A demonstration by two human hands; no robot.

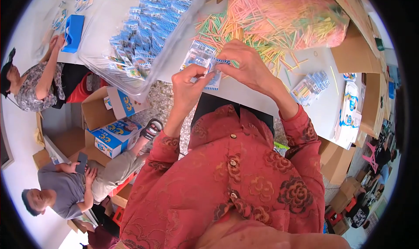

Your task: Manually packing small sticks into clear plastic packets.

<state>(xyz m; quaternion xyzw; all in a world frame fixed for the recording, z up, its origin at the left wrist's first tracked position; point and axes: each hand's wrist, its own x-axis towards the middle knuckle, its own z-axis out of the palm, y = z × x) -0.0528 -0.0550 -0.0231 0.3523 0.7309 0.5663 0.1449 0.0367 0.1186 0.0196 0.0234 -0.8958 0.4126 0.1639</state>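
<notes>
Pointing its long axis forward, a packet (213, 82) is pinched by left fingers (195, 70) and right fingers (230, 53).

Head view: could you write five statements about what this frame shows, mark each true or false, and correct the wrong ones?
1. The left hand and right hand both pinch a small blue-and-white packet. True.
2. The clear plastic tray of packets stands to the right of the hands. False: the tray is to their left.
3. Thin pink, yellow and green sticks are heaped beyond the hands. True.
4. The seated person at lower left holds scissors. False: that person holds a dark, flat, phone-like object.
5. The person at work wears a plain white top. False: the top is red with a flower pattern.
</notes>
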